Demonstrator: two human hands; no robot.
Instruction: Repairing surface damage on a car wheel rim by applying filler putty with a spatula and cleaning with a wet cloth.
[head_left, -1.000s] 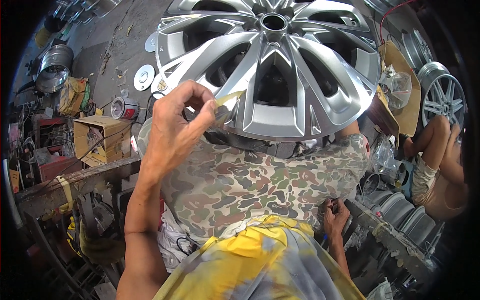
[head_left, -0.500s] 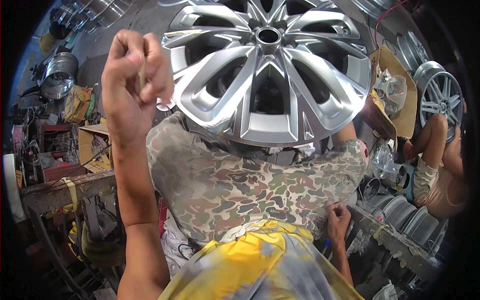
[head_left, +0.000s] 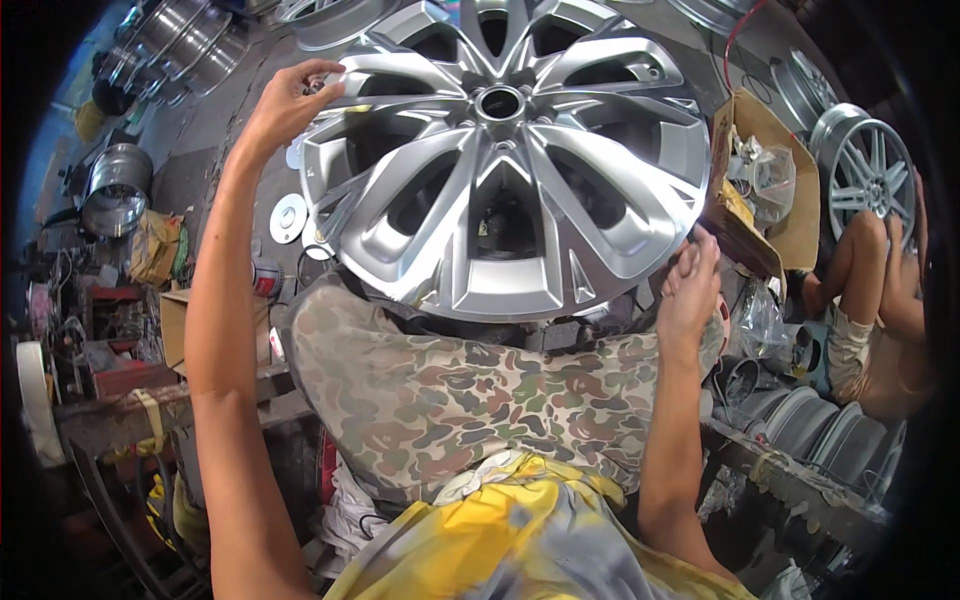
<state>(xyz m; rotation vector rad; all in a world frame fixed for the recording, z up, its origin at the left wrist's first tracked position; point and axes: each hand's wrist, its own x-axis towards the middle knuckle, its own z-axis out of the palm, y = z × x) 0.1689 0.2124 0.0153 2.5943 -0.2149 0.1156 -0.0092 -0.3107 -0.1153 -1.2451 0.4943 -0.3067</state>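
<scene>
A large silver multi-spoke alloy wheel [head_left: 500,180] lies face up over camouflage-patterned cloth [head_left: 470,410] on my lap. My left hand [head_left: 290,100] reaches up to the wheel's upper left rim, with its fingers curled on the edge. I cannot tell whether the small yellowish strip seen earlier is still in it. My right hand [head_left: 690,285] presses against the lower right rim, fingers closed on the edge. A yellow and grey garment [head_left: 500,540] covers my lower body.
An open cardboard box [head_left: 790,210] with plastic bags sits right of the wheel. Beyond it stand another wheel [head_left: 865,170] and a seated person [head_left: 865,300]. Rims [head_left: 800,420] are stacked at lower right. At left are a metal pot [head_left: 115,190], round discs [head_left: 288,218] and clutter.
My left hand has lifted from the wheel's lower left edge up to its upper left rim. My right hand has come up from my lap to the lower right rim.
</scene>
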